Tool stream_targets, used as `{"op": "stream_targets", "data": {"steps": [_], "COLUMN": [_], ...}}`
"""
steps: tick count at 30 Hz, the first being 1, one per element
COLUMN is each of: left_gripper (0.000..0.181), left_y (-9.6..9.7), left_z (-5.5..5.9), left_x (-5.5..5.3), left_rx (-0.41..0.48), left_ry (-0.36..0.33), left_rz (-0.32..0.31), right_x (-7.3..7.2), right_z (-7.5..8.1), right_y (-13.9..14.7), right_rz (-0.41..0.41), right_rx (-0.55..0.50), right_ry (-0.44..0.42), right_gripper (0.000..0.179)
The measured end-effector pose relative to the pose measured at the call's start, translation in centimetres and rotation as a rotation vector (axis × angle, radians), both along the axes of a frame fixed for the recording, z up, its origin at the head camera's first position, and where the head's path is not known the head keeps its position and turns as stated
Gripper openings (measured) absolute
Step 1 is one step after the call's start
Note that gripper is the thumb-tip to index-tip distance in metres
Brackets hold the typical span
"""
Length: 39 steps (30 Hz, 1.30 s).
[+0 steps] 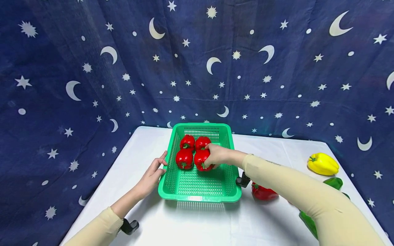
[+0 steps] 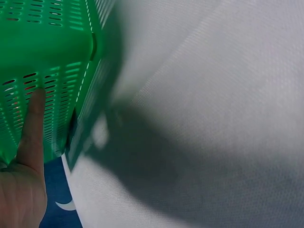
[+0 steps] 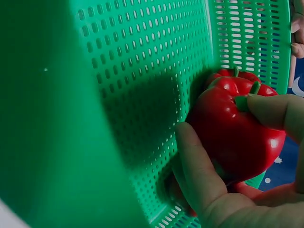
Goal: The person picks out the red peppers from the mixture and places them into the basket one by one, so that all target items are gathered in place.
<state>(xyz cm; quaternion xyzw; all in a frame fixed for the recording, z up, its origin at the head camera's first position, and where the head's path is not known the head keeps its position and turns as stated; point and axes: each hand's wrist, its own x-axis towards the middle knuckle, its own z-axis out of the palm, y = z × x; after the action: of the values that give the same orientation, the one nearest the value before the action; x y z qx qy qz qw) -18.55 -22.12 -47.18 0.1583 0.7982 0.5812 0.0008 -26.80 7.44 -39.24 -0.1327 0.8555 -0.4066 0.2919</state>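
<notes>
A green plastic basket point(image 1: 200, 197) stands on the white table, with several red bell peppers grouped in its far half. My right hand point(image 1: 218, 155) reaches in from the right and grips the near-right red bell pepper point(image 1: 200, 159). In the right wrist view the thumb lies by the green stem of that bell pepper point(image 3: 232, 128), the other fingers around its side. My left hand point(image 1: 150, 176) holds the basket's left rim, fingertips at the edge. In the left wrist view its thumb point(image 2: 34, 128) presses on the slotted outer wall; its other fingers are hidden there.
Right of the basket, another red bell pepper point(image 1: 264, 193) lies partly under my right forearm. Further right are a yellow bell pepper point(image 1: 323, 164) and green vegetables point(image 1: 333, 182), partly covered by the sleeve. A dark blue curtain point(image 1: 197, 68) with moons and stars hangs behind the table.
</notes>
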Motion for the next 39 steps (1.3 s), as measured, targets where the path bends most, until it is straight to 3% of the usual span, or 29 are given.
{"op": "stream_targets", "data": {"steps": [23, 39], "left_gripper": [0.015, 0.016], "left_y": [0.0, 0.1], "left_z": [0.1, 0.0], "left_x": [0.0, 0.0], "left_rx": [0.038, 0.053], "left_ry": [-0.061, -0.081], "left_rz": [-0.015, -0.013], "right_x": [-0.9, -1.2], "right_z": [-0.2, -0.3], "right_y": [-0.7, -1.3], "right_rz": [-0.002, 0.034], "right_rx": [0.091, 0.221], "right_ry": [-0.084, -0.05], "right_gripper": [0.079, 0.036]}}
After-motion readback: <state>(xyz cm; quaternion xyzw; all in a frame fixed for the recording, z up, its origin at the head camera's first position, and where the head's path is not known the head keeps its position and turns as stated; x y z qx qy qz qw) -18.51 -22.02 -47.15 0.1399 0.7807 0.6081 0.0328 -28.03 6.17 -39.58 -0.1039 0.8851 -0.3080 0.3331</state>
